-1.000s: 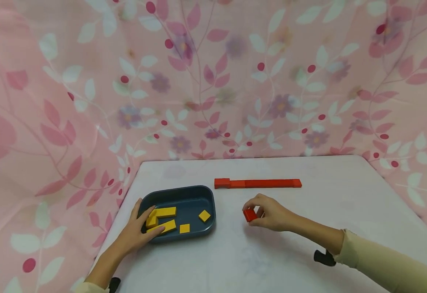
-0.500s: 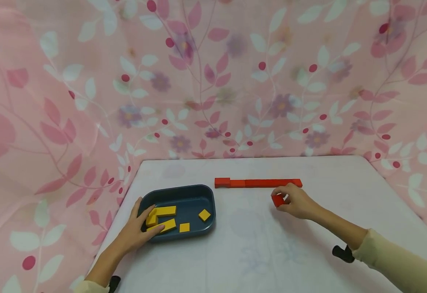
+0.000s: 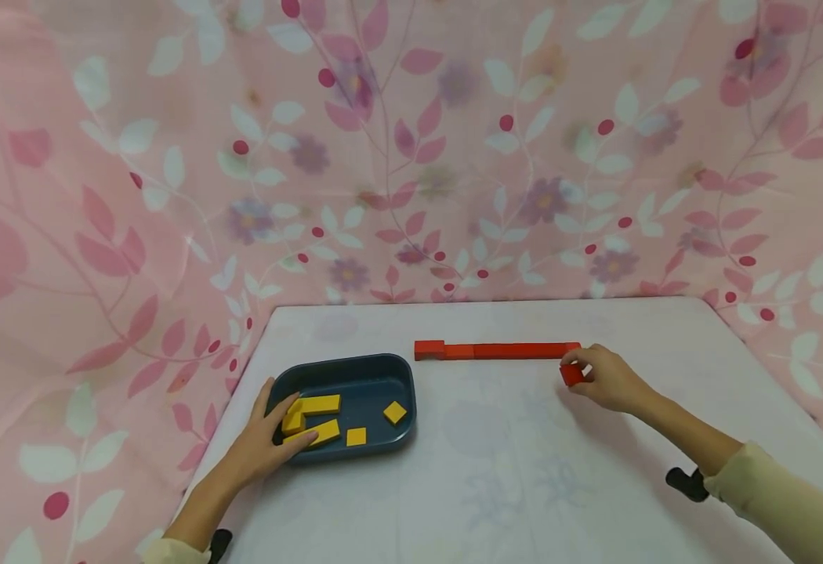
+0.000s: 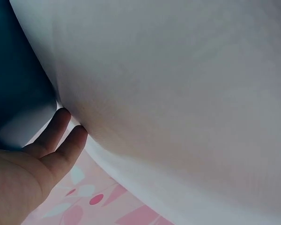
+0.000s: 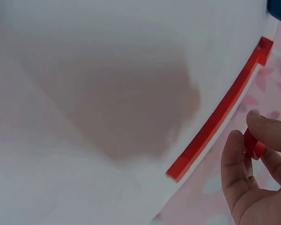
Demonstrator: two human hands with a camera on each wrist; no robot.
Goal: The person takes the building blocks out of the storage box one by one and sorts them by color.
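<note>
Between thumb and fingers my right hand [image 3: 610, 379] pinches a small red block [image 3: 571, 374], held near the right end of a row of red blocks [image 3: 517, 351]. In the right wrist view the pinched block is partly hidden by the fingers. The row lies along the far side of the table, with a taller block at its left end. My left hand [image 3: 262, 446] rests over the left rim of a dark blue tray [image 3: 390, 364], fingers spread and fairly straight. Inside the tray lie several yellow blocks [image 3: 321, 404], some partly covered by that hand.
A white cloth covers the table [image 3: 482, 470]. Behind it and along the left hangs a pink floral curtain [image 3: 411, 157]. Table edges run close behind the red row and left of the tray.
My right hand has carried the red block rightward and farther back, from beside the tray to near the right end of the row. The left hand and tray have stayed put.
</note>
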